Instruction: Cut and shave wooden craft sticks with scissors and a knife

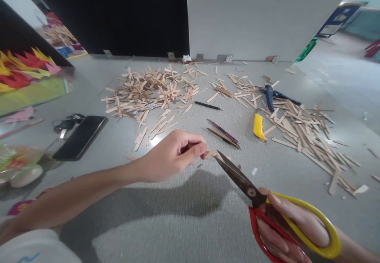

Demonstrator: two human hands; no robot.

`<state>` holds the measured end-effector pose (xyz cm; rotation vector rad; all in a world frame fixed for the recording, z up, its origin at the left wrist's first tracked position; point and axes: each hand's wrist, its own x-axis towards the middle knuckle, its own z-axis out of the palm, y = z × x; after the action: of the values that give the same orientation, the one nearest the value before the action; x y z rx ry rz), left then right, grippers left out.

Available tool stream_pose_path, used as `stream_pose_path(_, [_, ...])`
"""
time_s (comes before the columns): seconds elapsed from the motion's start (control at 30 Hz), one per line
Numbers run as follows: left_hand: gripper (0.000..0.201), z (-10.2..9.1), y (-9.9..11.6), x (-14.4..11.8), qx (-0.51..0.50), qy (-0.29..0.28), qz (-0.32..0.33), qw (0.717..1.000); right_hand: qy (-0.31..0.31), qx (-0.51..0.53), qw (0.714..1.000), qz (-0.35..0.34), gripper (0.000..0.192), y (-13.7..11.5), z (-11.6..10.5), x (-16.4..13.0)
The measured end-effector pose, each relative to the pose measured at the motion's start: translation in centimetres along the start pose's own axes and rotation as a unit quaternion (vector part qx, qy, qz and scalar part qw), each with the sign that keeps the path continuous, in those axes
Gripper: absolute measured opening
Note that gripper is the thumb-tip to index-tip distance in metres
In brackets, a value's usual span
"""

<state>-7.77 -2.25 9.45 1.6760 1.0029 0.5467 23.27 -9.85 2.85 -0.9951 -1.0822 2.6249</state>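
My left hand (175,154) pinches a small wooden stick (211,153) between thumb and forefinger above the grey table. The stick's far end reaches the tips of the scissors (237,174), whose dark blades look slightly apart around it. My right hand (292,219) is wrapped through the yellow and red handles, with the blades pointing up and left. Just beyond my hands lie two slim pens (224,134) side by side. A black pen (208,105) rests farther back. Part of the stick is hidden by my left fingers.
A pile of wooden sticks (151,86) spreads at the back left, another pile (308,126) at the right. Nearby are blue-handled pliers (269,96) and a yellow cutter (259,127). A phone (81,137) and keys (65,125) lie left. An upright black-and-white board (246,17) closes the back.
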Motion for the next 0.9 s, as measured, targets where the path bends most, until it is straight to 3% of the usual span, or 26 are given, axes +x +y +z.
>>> stream_pose_path(0.1, [0.038,-0.1,0.2,0.0,0.016,0.0,-0.004,1.0,0.022,-0.027,0.999,-0.034,0.081,-0.1,0.3,0.1])
stream_pose_path(0.27, [0.034,-0.2,0.4,0.2,0.007,-0.013,-0.022,1.0,0.073,-0.159,0.98,-0.097,0.077,-0.4,0.5,0.3])
stream_pose_path(0.37, [0.034,-0.2,0.5,0.2,0.003,-0.013,-0.025,1.0,0.113,-0.194,0.972,-0.069,0.075,-0.4,0.8,0.0])
stream_pose_path(0.53, [0.035,-0.2,0.9,0.2,0.017,-0.005,-0.025,1.0,0.235,-0.213,0.948,-0.022,0.072,-1.0,2.2,-0.7])
stream_pose_path(0.63, [0.035,-0.2,1.1,0.2,0.024,0.001,-0.027,0.999,0.227,-0.255,0.939,-0.03,0.072,-1.0,2.1,-0.5])
stream_pose_path(0.73, [0.037,-0.3,1.0,0.2,0.019,-0.006,-0.029,0.999,0.197,-0.32,0.923,-0.081,0.071,-0.6,1.4,-0.1])
stream_pose_path(0.9, [0.038,-0.7,0.8,0.3,0.034,-0.019,-0.018,0.999,0.235,-0.309,0.916,-0.105,0.066,-0.2,1.5,-0.9])
